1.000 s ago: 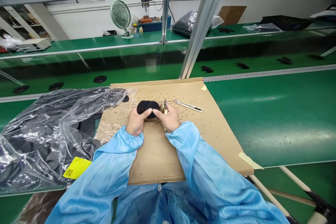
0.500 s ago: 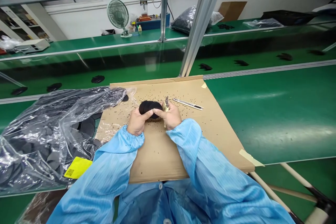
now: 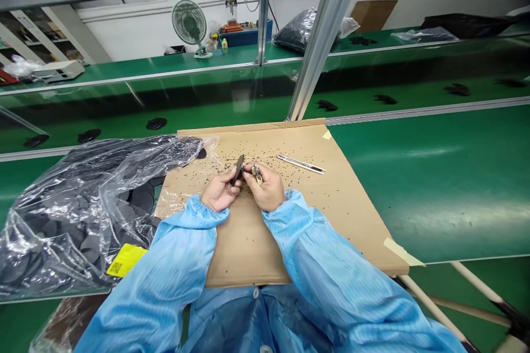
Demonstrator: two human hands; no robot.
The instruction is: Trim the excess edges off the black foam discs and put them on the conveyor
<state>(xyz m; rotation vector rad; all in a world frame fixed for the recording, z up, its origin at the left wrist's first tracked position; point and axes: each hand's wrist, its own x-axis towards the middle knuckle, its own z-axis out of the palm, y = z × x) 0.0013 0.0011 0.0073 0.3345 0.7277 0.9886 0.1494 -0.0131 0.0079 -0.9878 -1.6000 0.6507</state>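
one green bench (image 3: 434,176) carries one brown cardboard sheet (image 3: 256,242) strewn with tiny black specks too many to count, and one clear plastic bag (image 3: 74,215) of dark round discs, too overlapped to count, lies on its left with one yellow label (image 3: 126,260). two hands meet above the cardboard: the left hand (image 3: 217,194) has its fingers clamped on one black disc (image 3: 238,168) held edge-on, and the right hand (image 3: 267,187) has its fingers closed on one small metal tool (image 3: 256,172) touching the disc. one slim knife (image 3: 301,164) lies on the cardboard just right of the hands.

Bright, even light (edges warped)
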